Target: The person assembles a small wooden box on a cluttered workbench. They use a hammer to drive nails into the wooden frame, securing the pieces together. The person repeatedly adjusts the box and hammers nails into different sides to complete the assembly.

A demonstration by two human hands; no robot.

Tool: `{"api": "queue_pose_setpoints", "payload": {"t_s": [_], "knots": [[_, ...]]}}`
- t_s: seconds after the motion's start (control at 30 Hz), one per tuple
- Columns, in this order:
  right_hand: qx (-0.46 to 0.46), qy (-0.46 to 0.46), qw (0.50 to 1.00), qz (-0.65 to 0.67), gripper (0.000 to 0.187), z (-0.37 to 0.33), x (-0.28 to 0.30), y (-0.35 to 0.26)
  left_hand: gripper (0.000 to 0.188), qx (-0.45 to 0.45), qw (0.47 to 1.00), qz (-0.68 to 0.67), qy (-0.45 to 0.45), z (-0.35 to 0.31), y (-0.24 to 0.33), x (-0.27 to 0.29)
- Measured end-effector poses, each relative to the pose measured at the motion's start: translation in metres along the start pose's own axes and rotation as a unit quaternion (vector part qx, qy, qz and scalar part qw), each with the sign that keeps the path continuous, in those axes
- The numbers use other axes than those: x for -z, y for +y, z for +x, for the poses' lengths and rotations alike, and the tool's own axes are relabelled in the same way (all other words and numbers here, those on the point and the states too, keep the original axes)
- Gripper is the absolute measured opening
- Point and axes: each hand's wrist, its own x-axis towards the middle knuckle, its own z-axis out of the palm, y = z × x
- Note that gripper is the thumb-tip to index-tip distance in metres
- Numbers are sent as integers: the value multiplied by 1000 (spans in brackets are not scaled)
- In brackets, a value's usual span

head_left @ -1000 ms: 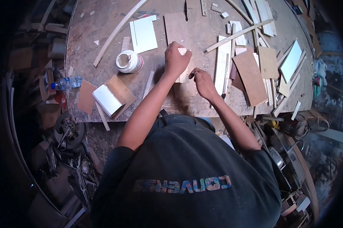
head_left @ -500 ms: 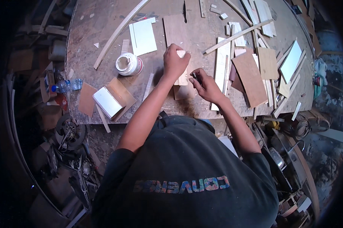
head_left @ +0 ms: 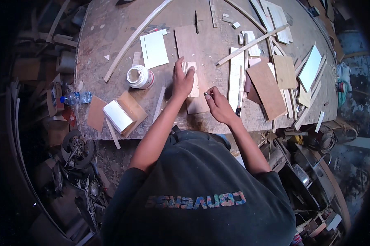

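My left hand is closed round a small stack of pale wood strips, its thumb on the top face and its fingers along the left side. Beneath the strips lies a longer brown board, flat on the workbench. To the right of the strips and apart from them, my right hand pinches a small dark object between thumb and fingertips. It is too small to name.
An open white tub stands left of my left hand, near a white panel. A white-faced block and a plastic bottle lie toward the left edge. Right of my hands are a ruler, wood strips and a brown panel.
My left hand has shifted from over the strips to their left side, uncovering more of their top face. My right hand has drawn slightly back toward me. The view has shifted a little.
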Motion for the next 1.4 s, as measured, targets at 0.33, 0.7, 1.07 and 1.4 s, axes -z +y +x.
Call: {"api": "queue_pose_setpoints", "payload": {"t_s": [0.33, 0.7, 1.07, 1.4], "knots": [[214, 35, 975, -52, 14, 30, 13, 14, 47, 12, 1000, 16, -22, 3, 9, 1], [-98, -102, 942, 305, 49, 31, -22, 45, 38, 17, 993, 43, -105, 8, 11, 3], [-5, -22, 984, 175, 52, 29, -46, 55, 33, -41, 994, 48, -87, 7, 11, 0], [-54, -101, 971, 208, 53, 42, -27, 47, 28, -70, 990, 41, -114, 11, 8, -1]]}}
